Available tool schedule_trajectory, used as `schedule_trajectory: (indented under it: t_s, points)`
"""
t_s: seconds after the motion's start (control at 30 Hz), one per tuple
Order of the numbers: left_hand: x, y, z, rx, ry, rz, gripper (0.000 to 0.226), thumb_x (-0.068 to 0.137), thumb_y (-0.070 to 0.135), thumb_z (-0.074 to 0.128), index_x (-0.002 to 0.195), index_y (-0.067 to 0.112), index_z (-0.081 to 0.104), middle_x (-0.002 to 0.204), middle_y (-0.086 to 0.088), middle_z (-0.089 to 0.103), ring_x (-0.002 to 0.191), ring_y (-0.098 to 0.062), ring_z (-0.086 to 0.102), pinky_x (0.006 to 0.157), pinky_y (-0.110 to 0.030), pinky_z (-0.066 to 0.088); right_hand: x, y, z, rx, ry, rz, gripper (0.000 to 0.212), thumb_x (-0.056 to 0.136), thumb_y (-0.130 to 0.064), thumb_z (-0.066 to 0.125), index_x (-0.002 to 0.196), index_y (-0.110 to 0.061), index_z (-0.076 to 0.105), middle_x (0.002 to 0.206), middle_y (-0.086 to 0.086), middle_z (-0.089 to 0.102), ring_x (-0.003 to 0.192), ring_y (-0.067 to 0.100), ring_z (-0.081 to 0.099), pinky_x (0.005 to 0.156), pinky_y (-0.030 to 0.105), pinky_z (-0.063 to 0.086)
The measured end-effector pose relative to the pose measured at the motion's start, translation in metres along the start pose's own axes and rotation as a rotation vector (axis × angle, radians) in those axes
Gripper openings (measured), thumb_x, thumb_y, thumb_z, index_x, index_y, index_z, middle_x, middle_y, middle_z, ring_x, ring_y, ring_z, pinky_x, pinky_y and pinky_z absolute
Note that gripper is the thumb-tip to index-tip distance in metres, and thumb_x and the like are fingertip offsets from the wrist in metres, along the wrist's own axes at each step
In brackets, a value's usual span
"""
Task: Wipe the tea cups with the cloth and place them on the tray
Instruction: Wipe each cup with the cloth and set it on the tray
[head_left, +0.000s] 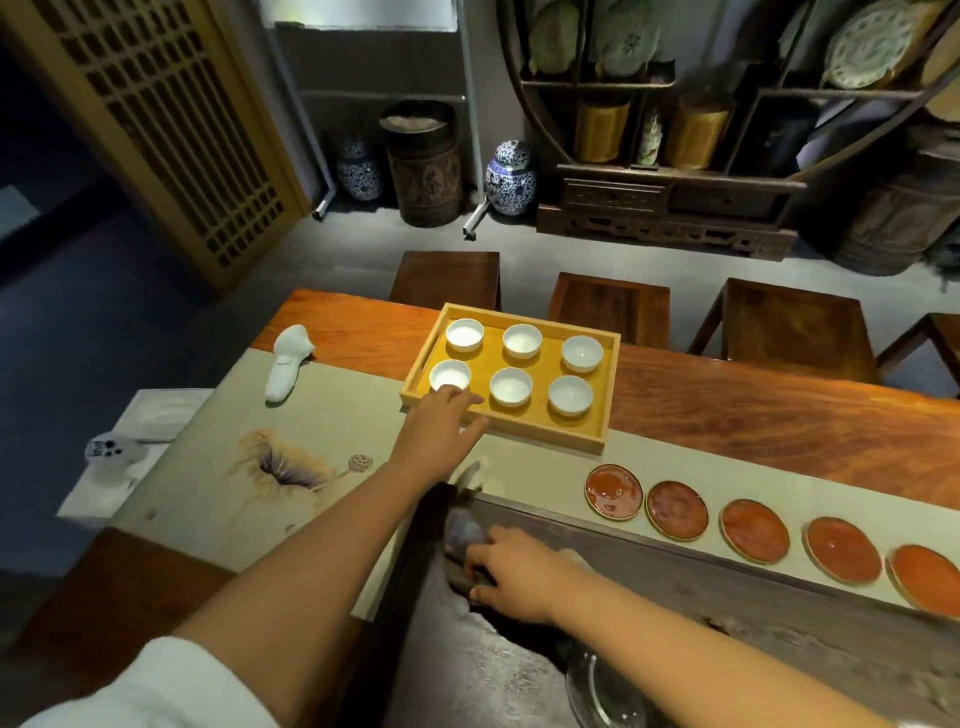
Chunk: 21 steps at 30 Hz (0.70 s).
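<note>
Fingers of the left hand (435, 434) reach over the near rim of the wooden tray (597, 447), loosely curved, their tips at the front-left cup (450, 375); whether they touch or grip it cannot be told. The right hand (511, 577) lies nearer the person than the tray, fingers curled down onto a blurred, dark, crumpled cloth (462, 540) on the dark slab (701, 597).

Six white tea cups stand upright in the tray, apart from one another, in two rows of three. Beyond the front-left cup is the rear-left cup (464, 333). The middle pair are the rear-middle cup (522, 340) and the front-middle cup (510, 387). On the right side are the rear-right cup (582, 353) and the front-right cup (570, 395).

The tray sits partly on a pale table runner (291, 441) and partly on the reddish wooden table (753, 405). Right of the tray and nearer the person, a row of round red-brown coasters (613, 491) lies along the runner. Left of the tray a rolled white towel (285, 364) lies on the runner. Beyond the tray stand dark wooden stools (447, 278).
</note>
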<state>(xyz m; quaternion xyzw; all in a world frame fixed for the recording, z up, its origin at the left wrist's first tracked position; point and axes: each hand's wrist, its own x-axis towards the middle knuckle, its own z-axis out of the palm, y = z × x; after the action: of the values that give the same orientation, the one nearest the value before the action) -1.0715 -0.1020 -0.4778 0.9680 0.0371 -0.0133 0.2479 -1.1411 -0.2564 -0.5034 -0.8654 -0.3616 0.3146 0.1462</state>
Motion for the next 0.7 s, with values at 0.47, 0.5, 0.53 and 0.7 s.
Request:
schedule_trajectory:
  t_s: [0.47, 0.5, 0.53, 0.7]
  points:
    - [-0.009, 0.007, -0.013, 0.009, 0.034, -0.024, 0.04, 0.089, 0.04, 0.052, 0.126, 0.024, 0.052, 0.134, -0.001, 0.049, 0.119, -0.024, 0.045, 0.098, -0.041, 0.036, -0.01, 0.002, -0.03, 0.171, 0.089, 0.003, 0.042, 0.084, -0.053, 0.052, 0.121, -0.033, 0.052, 0.117, 0.011, 0.046, 0.114, 0.03, 0.045, 0.092, 0.033, 0.036]
    - [-0.006, 0.012, -0.019, 0.01, 0.044, -0.027, 0.04, 0.089, 0.04, 0.052, 0.126, 0.024, 0.052, 0.134, -0.001, 0.05, 0.119, -0.024, 0.046, 0.097, -0.04, 0.037, -0.013, 0.005, -0.041, 0.177, 0.119, 0.019, 0.043, 0.085, -0.053, 0.051, 0.123, -0.033, 0.052, 0.121, 0.011, 0.046, 0.115, 0.03, 0.045, 0.095, 0.034, 0.036]
    - [-0.002, 0.017, -0.025, 0.01, 0.065, -0.022, 0.041, 0.089, 0.04, 0.053, 0.126, 0.023, 0.052, 0.134, -0.001, 0.05, 0.118, -0.023, 0.047, 0.097, -0.039, 0.037, -0.016, 0.01, -0.054, 0.181, 0.146, 0.038, 0.044, 0.086, -0.053, 0.051, 0.125, -0.033, 0.05, 0.125, 0.011, 0.046, 0.118, 0.028, 0.045, 0.098, 0.034, 0.036]
    - [0.018, 0.051, -0.062, -0.008, 0.108, 0.004, 0.045, 0.088, 0.042, 0.056, 0.127, 0.021, 0.052, 0.133, -0.002, 0.053, 0.118, -0.025, 0.049, 0.095, -0.041, 0.042, -0.038, 0.028, -0.129, 0.158, 0.278, 0.149, 0.056, 0.082, -0.058, 0.052, 0.131, -0.032, 0.044, 0.138, 0.006, 0.044, 0.126, 0.025, 0.042, 0.1, 0.035, 0.035]
